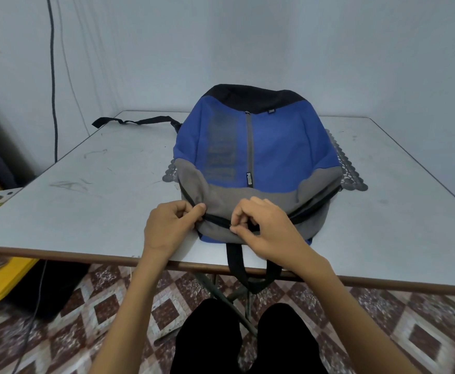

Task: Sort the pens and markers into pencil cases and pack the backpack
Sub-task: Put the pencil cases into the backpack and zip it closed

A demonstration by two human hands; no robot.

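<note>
Seemingly the last step, zipping the backpack (261,147) shut | left hand (167,228) pinches its fabric beside the zipper (215,218); right hand (266,228) pinches what I take for the slider | next: steady pull away from the bracing left hand | backpack flat on the surface (86,211), just beyond both hands; long axis runs away from me, top end at the hands

My left hand (171,225) and right hand (264,228) come off bare forearms; on my legs I wear plain black cloth trousers (207,341), both knees showing.
</note>
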